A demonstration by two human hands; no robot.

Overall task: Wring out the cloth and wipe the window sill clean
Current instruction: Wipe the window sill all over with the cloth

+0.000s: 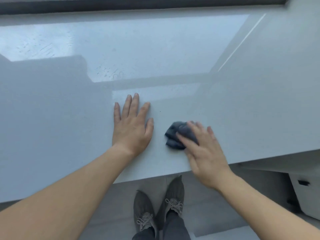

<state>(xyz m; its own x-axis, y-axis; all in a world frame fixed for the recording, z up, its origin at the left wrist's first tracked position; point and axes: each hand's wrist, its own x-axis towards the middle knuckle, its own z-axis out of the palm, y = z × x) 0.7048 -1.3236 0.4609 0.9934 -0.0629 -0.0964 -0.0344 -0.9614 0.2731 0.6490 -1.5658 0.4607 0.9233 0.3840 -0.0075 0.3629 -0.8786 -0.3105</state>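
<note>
Dark window frame (138,6) being seen along top edge. Grey floor (121,196) being lit by soft daylight. White cabinet (308,196) being shown lower right.

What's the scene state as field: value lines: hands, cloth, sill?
left hand: flat on the window sill, fingers straight, holds nothing
right hand: presses on the cloth, fingers straight, motion-blurred
cloth: dark grey, bunched, on the sill near its front edge, right of the left hand
window sill: glossy pale grey
water marks: on the sill's far side
shoes: grey, on the floor below the sill edge
</note>
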